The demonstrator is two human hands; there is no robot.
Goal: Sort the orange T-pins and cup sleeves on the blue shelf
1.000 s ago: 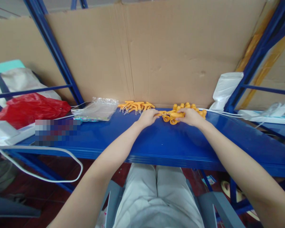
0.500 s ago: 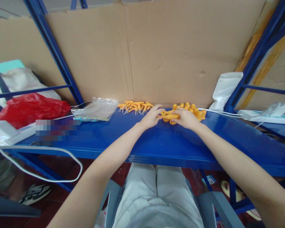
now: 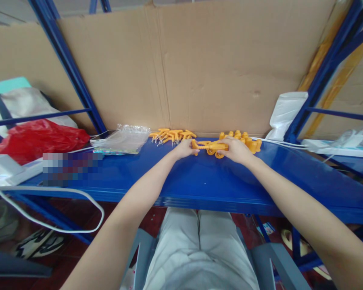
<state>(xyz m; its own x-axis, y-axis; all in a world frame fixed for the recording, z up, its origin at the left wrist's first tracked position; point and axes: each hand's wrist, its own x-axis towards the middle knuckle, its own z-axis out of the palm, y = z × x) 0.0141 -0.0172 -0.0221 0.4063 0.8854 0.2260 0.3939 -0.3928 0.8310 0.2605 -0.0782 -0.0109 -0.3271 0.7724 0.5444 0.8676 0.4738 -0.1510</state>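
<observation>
My left hand (image 3: 186, 149) is closed on an orange T-shaped handle (image 3: 195, 147). Ridged orange shafts run from that handle toward a longer orange body piece (image 3: 218, 147), which my right hand (image 3: 235, 149) grips with fingers curled over its top. Round orange rings (image 3: 219, 154) show just below this piece. Left of my hands lies a pile of orange T-handled corkscrews (image 3: 172, 135) with bare metal spirals. Behind and beside my right hand stands a cluster of orange plastic parts (image 3: 248, 141), partly covered by the hand.
A stack of clear plastic bags (image 3: 125, 139) lies left on the blue table (image 3: 199, 181). Farther left are a red plastic bag (image 3: 42, 139) and a white cable (image 3: 90, 195). Cardboard (image 3: 214, 72) closes off the back, and a white packet (image 3: 287, 114) leans at the right post.
My left hand has moved left and slightly down, now closed on the T-shaped handle, and more of the ridged shafts shows. My right hand has kept its grip in nearly the same place.
</observation>
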